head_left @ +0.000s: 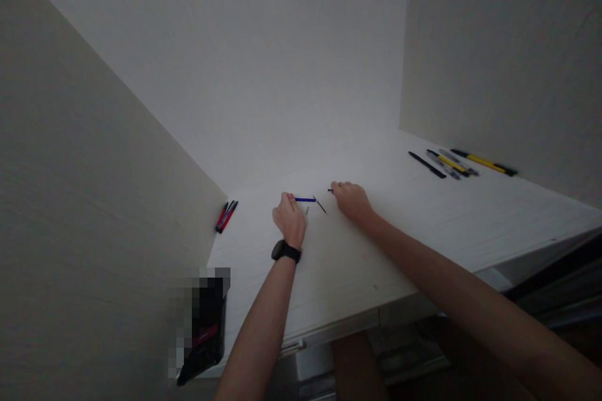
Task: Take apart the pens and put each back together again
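Note:
My left hand [289,218], with a black watch on its wrist, is closed on one end of a blue pen barrel [305,200] that lies just above the white desk [357,250]. A thin dark pen part [320,205] lies between my hands on the desk. My right hand [352,200] rests fist-like to the right, pinching a small dark piece [330,190] that sticks out at its left side.
Two red and black pens [226,216] lie by the left wall. Several black, yellow and grey pens [454,163] are lined up at the far right. A dark phone-like object [204,332] leans at the desk's near left corner. Walls close the left, back and right.

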A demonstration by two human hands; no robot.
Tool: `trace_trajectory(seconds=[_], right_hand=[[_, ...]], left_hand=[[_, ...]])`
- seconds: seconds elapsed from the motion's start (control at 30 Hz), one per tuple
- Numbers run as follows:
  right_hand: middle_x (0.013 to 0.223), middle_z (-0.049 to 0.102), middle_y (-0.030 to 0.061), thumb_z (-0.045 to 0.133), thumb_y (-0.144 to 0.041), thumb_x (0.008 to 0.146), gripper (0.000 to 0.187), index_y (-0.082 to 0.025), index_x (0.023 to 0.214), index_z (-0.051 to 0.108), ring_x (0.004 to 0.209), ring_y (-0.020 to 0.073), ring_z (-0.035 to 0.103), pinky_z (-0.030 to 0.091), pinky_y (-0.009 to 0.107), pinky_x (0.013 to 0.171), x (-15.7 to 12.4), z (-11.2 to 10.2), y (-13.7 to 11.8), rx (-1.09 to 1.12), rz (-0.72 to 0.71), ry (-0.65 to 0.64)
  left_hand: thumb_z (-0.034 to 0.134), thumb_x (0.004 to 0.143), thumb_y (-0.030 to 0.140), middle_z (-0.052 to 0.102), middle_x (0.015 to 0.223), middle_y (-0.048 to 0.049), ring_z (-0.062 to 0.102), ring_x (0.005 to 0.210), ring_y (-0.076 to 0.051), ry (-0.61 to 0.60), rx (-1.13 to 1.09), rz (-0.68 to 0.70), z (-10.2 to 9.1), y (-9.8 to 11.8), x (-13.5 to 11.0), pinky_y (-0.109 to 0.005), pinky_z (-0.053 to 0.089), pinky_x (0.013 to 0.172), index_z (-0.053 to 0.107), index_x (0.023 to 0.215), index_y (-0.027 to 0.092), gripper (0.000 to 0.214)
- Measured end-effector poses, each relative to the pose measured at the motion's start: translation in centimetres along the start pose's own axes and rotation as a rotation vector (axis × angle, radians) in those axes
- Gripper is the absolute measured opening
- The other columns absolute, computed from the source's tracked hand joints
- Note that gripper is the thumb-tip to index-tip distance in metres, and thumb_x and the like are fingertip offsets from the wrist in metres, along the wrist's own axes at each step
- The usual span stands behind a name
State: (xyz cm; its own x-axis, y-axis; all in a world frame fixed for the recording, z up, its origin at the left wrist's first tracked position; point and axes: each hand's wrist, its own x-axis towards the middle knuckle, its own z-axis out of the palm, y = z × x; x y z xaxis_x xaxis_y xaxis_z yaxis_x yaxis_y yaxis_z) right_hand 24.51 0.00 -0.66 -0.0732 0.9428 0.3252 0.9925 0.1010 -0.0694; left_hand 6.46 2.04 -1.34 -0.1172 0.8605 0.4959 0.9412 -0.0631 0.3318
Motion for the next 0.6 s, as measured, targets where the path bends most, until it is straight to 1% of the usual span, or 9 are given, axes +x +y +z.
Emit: trace_trajectory(seconds=[0.07, 0.17, 0.27, 0.43, 0.53, 0.6], right_hand=[[0.105, 0.066, 0.0201, 0.040, -0.003, 0.093, 0.029, -0.009, 0.105, 0.065, 0.093, 0.0252, 0.061, 0.039, 0.031, 0.069, 0.1, 0.0, 0.7, -0.030, 0.084, 0.022], [0.107, 0.064, 0.0213, 0.041, -0.001, 0.090, 0.030, -0.008, 0.097, 0.068, 0.093, 0.0255, 0.059, 0.039, 0.033, 0.070, 0.0, 0.1, 1.5, -0.040, 0.160, -0.001], [0.106, 0.064, 0.0206, 0.041, -0.001, 0.091, 0.030, -0.008, 0.101, 0.068, 0.093, 0.0254, 0.058, 0.038, 0.033, 0.070, 0.0, 0.5, 1.7, -0.021, 0.165, -0.022], [0.108, 0.064, 0.0205, 0.041, -0.006, 0.094, 0.029, -0.009, 0.110, 0.064, 0.094, 0.0267, 0.058, 0.037, 0.035, 0.072, 0.0, 1.0, 1.5, -0.023, 0.188, -0.014], [0.111, 0.064, 0.0213, 0.045, -0.019, 0.097, 0.024, -0.010, 0.110, 0.063, 0.098, 0.0287, 0.055, 0.035, 0.038, 0.079, 0.1, 0.9, 1.4, -0.013, 0.173, 0.086], [0.110, 0.065, 0.0203, 0.044, -0.029, 0.100, 0.026, -0.012, 0.106, 0.064, 0.100, 0.0287, 0.054, 0.034, 0.040, 0.084, 0.2, 0.8, 1.0, 0.071, 0.129, 0.185]], left_hand=[[0.023, 0.106, 0.034, 0.064, 0.075, -0.0030, 0.057, 0.069, -0.019, -0.003, -0.031, 0.028, -0.1, 0.0, 0.0, -0.031, 0.027, 0.067, 0.054, 0.090, 0.022, 0.037], [0.025, 0.106, 0.033, 0.063, 0.075, -0.0023, 0.057, 0.070, -0.019, -0.008, -0.074, 0.068, -0.1, 0.0, 0.0, -0.031, 0.028, 0.070, 0.053, 0.088, 0.022, 0.035], [0.026, 0.105, 0.032, 0.063, 0.076, -0.0022, 0.057, 0.070, -0.019, -0.008, -0.109, 0.086, -0.1, -0.1, 0.0, -0.031, 0.029, 0.070, 0.052, 0.087, 0.022, 0.034], [0.028, 0.105, 0.032, 0.063, 0.076, -0.0030, 0.056, 0.070, -0.020, 0.006, -0.149, 0.103, 0.1, -0.1, 0.1, -0.032, 0.029, 0.071, 0.051, 0.084, 0.022, 0.033], [0.029, 0.104, 0.032, 0.062, 0.075, -0.0037, 0.055, 0.070, -0.020, 0.032, -0.181, 0.108, 0.2, -0.1, 0.1, -0.032, 0.030, 0.071, 0.051, 0.083, 0.022, 0.032], [0.032, 0.103, 0.032, 0.063, 0.076, -0.0039, 0.055, 0.071, -0.020, 0.062, -0.238, 0.125, 0.2, -0.1, 0.1, -0.033, 0.032, 0.073, 0.052, 0.083, 0.022, 0.030]])
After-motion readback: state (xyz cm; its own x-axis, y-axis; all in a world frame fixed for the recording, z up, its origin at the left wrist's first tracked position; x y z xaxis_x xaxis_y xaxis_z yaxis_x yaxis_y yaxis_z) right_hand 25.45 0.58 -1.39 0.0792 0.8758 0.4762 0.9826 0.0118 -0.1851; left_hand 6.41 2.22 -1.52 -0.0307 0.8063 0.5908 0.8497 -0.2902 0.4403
